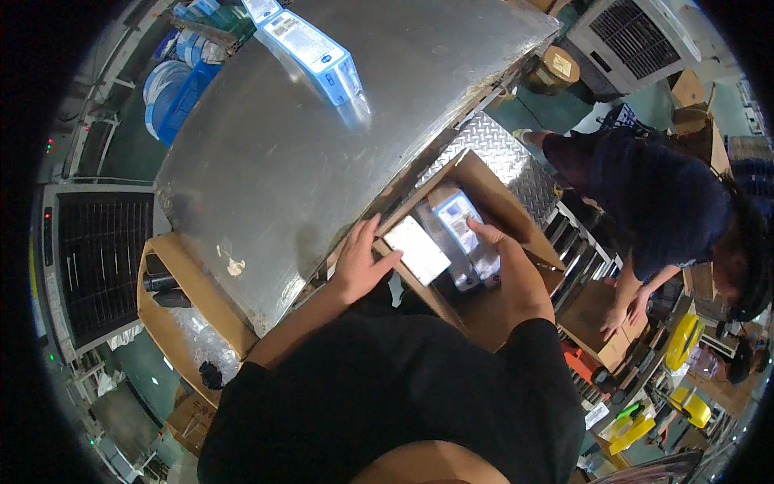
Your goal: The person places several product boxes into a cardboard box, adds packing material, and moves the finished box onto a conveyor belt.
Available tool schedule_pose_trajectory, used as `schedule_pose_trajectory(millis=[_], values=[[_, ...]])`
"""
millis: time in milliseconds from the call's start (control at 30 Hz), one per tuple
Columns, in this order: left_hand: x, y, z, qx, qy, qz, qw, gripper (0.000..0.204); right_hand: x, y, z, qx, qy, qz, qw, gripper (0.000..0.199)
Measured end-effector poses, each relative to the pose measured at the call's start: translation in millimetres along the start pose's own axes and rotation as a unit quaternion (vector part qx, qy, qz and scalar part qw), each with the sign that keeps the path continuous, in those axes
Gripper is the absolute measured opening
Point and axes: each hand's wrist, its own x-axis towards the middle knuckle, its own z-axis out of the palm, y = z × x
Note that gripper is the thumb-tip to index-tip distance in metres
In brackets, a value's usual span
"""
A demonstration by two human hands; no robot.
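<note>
An open cardboard carton (492, 177) stands against the metal table's edge, in front of me. Inside it lie a plain white box (418, 250) and a blue-and-white package (457, 222) with clear sides. My right hand (488, 237) reaches into the carton, its thumb and fingers closed on the package's near right side; the fingertips are partly hidden. At the carton's left edge is my left hand (360, 262), fingers apart, its thumb close to the white box. Whether that thumb touches the carton wall or the box, I cannot tell.
Two blue-and-white boxes, one a long box (310, 52), lie on the metal table (266, 161). At left, a cardboard box (193, 290) holds clear plastic. A co-worker (661, 194) handles another carton (597, 319) beside the roller conveyor (576, 238) at right.
</note>
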Motion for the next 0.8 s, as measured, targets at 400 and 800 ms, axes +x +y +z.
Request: schedule_pose_trajectory(millis=[400,800], values=[[21.9,-22.2,28.1,0.160,-0.071,0.031,0.984,0.040,-11.5,-12.0,126.7,-0.498,0.313,-0.186,0.787,0.069],[14.0,-26.4,41.1,0.123,-0.024,-0.034,0.992,0.042,-22.4,-25.3,129.9,-0.413,0.094,-0.174,0.889,0.046]])
